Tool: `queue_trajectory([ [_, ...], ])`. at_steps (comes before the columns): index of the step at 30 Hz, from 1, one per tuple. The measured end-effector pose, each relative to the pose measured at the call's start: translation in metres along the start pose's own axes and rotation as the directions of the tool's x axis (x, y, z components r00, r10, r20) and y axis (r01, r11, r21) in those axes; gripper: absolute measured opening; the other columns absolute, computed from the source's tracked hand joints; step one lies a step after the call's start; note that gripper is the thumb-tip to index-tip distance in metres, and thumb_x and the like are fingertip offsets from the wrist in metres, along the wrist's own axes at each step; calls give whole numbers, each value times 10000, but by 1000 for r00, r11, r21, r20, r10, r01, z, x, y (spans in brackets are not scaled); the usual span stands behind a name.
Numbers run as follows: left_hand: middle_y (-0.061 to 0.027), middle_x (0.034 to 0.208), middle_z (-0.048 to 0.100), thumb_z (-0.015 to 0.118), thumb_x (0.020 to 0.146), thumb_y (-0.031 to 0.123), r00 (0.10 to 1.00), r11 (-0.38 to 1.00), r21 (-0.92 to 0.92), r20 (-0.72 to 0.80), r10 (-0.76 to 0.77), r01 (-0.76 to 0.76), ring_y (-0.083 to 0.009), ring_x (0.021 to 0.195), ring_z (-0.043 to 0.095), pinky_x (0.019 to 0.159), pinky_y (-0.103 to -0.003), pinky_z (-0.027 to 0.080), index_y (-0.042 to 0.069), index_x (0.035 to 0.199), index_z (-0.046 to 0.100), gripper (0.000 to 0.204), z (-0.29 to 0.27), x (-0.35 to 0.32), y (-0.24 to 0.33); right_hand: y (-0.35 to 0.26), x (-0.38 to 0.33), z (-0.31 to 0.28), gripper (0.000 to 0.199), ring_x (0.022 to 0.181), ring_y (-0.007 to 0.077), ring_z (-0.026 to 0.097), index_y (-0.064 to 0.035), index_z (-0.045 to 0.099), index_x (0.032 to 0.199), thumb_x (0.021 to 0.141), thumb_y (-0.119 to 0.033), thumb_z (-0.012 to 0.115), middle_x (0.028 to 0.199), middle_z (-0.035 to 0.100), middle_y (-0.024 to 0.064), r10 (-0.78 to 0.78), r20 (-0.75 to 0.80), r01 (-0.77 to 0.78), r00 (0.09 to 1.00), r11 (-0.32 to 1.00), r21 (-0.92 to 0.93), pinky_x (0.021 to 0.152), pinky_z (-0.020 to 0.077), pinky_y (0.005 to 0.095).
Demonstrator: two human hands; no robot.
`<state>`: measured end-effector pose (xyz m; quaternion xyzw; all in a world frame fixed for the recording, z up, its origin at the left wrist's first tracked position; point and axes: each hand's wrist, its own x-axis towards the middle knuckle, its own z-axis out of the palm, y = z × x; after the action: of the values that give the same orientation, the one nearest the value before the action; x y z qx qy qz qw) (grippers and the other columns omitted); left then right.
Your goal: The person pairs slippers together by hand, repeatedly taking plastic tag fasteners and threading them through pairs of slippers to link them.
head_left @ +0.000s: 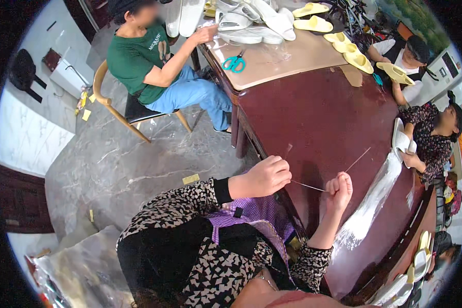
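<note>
My left hand [264, 177] is closed over one end of a thin pale strand [309, 186] at the near edge of the dark red table [318, 118]. My right hand [340, 191] pinches the same strand a little to the right, and its free end slants up and right over the tabletop. A long bundle of clear plastic strips [372, 203] lies on the table just right of my right hand. My patterned sleeves and a purple checked apron fill the lower middle of the view.
A person in a green shirt sits on a wooden chair [115, 105] at the far left of the table, hand on white slippers [251, 23]. Teal scissors [234, 63] lie on the beige tabletop section. Yellow slippers [351, 51] and two more seated people occupy the right.
</note>
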<state>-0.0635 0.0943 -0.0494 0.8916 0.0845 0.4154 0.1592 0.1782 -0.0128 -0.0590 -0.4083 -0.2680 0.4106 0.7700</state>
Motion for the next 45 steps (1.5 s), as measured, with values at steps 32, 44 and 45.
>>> queue_trajectory([
  [32, -32, 755, 480, 578, 764, 136, 967, 990, 138, 255, -18, -18, -198, 746, 523, 647, -328, 399, 102, 723, 529, 73, 30, 0, -30, 12, -4, -3, 132, 446, 66, 264, -42, 542, 884, 926, -159, 498, 550, 307, -52, 294, -176, -283, 939, 955, 86, 446, 237, 246],
  [44, -56, 840, 562, 612, 758, 127, 963, 993, 108, 261, -72, 45, -234, 791, 558, 691, -358, 424, 60, 818, 579, 96, 27, 12, -22, 10, 1, -12, 129, 442, 78, 312, -32, 529, 893, 924, -150, 486, 552, 332, -40, 280, -152, -251, 948, 950, 183, 451, 275, 245],
  [45, -55, 851, 567, 617, 754, 121, 963, 992, 113, 258, -80, 52, -234, 797, 560, 696, -357, 426, 58, 830, 585, 104, 26, 11, -20, 12, 0, -12, 129, 442, 78, 312, -32, 529, 893, 924, -150, 486, 552, 332, -40, 274, -163, -244, 948, 952, 183, 451, 275, 245],
])
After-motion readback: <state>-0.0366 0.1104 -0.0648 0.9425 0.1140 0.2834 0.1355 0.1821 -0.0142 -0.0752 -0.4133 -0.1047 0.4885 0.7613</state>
